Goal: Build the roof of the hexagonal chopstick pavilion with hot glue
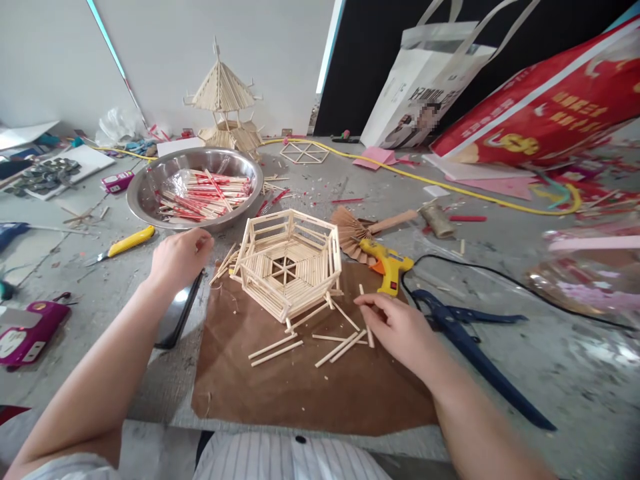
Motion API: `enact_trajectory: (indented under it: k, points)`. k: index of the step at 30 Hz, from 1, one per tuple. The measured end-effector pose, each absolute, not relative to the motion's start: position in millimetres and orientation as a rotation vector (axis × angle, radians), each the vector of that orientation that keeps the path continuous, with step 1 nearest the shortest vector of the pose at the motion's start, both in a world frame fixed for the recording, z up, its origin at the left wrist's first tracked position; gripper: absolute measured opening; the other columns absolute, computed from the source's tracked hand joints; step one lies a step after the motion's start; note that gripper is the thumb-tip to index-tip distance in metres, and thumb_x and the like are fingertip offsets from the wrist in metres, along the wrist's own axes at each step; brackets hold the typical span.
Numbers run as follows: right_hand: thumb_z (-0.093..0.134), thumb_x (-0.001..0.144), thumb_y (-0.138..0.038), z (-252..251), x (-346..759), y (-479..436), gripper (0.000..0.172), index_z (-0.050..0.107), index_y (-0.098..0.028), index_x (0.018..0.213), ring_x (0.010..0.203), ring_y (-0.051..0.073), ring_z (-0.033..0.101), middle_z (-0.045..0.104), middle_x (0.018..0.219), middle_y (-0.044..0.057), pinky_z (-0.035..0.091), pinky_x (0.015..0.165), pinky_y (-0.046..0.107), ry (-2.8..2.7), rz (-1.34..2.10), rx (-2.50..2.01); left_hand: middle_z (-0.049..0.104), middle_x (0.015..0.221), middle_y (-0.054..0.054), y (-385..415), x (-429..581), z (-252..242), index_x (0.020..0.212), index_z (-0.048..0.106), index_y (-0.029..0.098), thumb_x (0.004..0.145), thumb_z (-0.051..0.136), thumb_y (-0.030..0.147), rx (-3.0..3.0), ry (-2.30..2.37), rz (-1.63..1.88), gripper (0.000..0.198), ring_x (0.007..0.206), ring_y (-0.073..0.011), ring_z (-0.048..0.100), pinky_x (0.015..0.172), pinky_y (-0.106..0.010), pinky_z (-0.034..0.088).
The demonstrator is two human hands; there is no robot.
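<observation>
A hexagonal frame of pale wooden sticks [290,263] sits tilted on a brown paper sheet [300,387]. My left hand [179,257] rests beside its left side, fingers curled loosely, with nothing visible in them. My right hand [400,330] lies on the paper to the frame's right, fingers bent over a short wooden stick [367,319]; whether it grips the stick is unclear. Several loose sticks [310,343] lie on the paper between my hands. A yellow glue gun [387,263] sits just beyond my right hand.
A steel bowl [150,183] of wrapped chopsticks stands behind my left hand. A stick pagoda model [223,100] is at the back. Blue-handled cutters [475,347] and a black cable lie to the right, a yellow knife [127,243] and a dark phone [177,313] to the left.
</observation>
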State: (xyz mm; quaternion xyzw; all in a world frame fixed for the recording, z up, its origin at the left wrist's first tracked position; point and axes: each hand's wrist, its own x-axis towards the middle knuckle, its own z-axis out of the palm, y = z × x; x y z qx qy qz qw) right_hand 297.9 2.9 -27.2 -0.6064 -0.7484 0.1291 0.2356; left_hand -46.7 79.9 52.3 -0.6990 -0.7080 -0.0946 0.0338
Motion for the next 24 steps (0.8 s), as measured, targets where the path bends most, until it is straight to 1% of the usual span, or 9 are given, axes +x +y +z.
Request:
enact_trajectory:
  k: [2,3,6,7,9,12,15,20,24]
  points:
    - [0.043,0.082,-0.028,-36,297,8,0.022,0.06,-0.018,0.092,0.058,0.015,0.058,0.064,0.078,0.004,0.047,0.059,0.029,-2.051,0.386,-1.73,0.068,0.083,-0.002,84,-45,62,0.094,0.061,0.026,0.08,0.039,0.04,-2.128,-2.11,-0.384,0.03,0.075,-0.0206,0.061,0.065,-0.029,0.042]
    - [0.043,0.082,-0.029,-40,296,10,0.025,0.06,-0.017,0.096,0.061,0.016,0.059,0.065,0.081,0.005,0.047,0.059,0.029,-2.057,0.391,-1.756,0.067,0.082,-0.002,89,-43,68,0.094,0.061,0.025,0.08,0.039,0.04,-2.117,-2.089,-0.412,0.03,0.075,-0.0206,0.061,0.066,-0.029,0.042]
    - [0.042,0.082,-0.03,-47,294,12,0.031,0.059,-0.016,0.104,0.08,0.02,0.062,0.065,0.094,0.008,0.048,0.067,0.032,-2.083,0.36,-1.797,0.067,0.083,-0.004,112,-38,82,0.091,0.062,0.025,0.079,0.04,0.04,-2.101,-2.084,-0.403,0.03,0.077,-0.0226,0.06,0.066,-0.031,0.043]
    - [0.041,0.083,-0.03,-48,294,12,0.032,0.059,-0.016,0.106,0.083,0.021,0.061,0.065,0.095,0.008,0.048,0.069,0.033,-2.095,0.35,-1.804,0.067,0.085,-0.005,123,-36,86,0.09,0.063,0.025,0.078,0.04,0.039,-2.116,-2.091,-0.367,0.029,0.079,-0.0238,0.06,0.066,-0.032,0.044]
    - [0.04,0.084,-0.03,-48,294,10,0.032,0.059,-0.017,0.106,0.082,0.021,0.062,0.066,0.092,0.007,0.048,0.07,0.033,-2.114,0.349,-1.805,0.066,0.092,-0.007,148,-31,89,0.091,0.064,0.024,0.078,0.041,0.037,-2.109,-2.127,-0.273,0.03,0.085,-0.0272,0.059,0.069,-0.036,0.045]
    - [0.04,0.085,-0.03,-48,295,8,0.031,0.06,-0.018,0.105,0.078,0.019,0.063,0.067,0.089,0.006,0.048,0.067,0.031,-2.138,0.389,-1.758,0.063,0.1,-0.016,185,-24,85,0.096,0.063,0.015,0.076,0.042,0.035,-2.063,-2.185,-0.11,0.035,0.093,-0.0318,0.057,0.074,-0.04,0.045]
    - [0.04,0.086,-0.029,-47,294,6,0.029,0.061,-0.018,0.102,0.078,0.019,0.063,0.067,0.089,0.006,0.048,0.069,0.031,-2.169,0.409,-1.676,0.058,0.11,-0.022,214,-18,75,0.105,0.059,0.007,0.075,0.045,0.041,-2.012,-2.27,-0.013,0.047,0.103,-0.0363,0.052,0.083,-0.046,0.041]
    - [0.038,0.087,-0.029,-46,293,4,0.028,0.061,-0.019,0.099,0.075,0.017,0.062,0.067,0.085,0.006,0.048,0.068,0.029,-2.221,0.446,-1.534,0.052,0.119,-0.026,244,-22,59,0.113,0.054,0.005,0.069,0.054,0.046,-1.995,-2.395,0.098,0.06,0.11,-0.0376,0.047,0.088,-0.047,0.037]
    - [0.039,0.087,-0.028,-46,294,4,0.027,0.062,-0.019,0.099,0.076,0.016,0.062,0.067,0.086,0.006,0.047,0.068,0.028,-2.21,0.482,-1.491,0.054,0.115,-0.025,256,-29,51,0.11,0.057,0.005,0.062,0.061,0.041,-1.985,-2.451,0.146,0.06,0.105,-0.0375,0.051,0.083,-0.045,0.041]
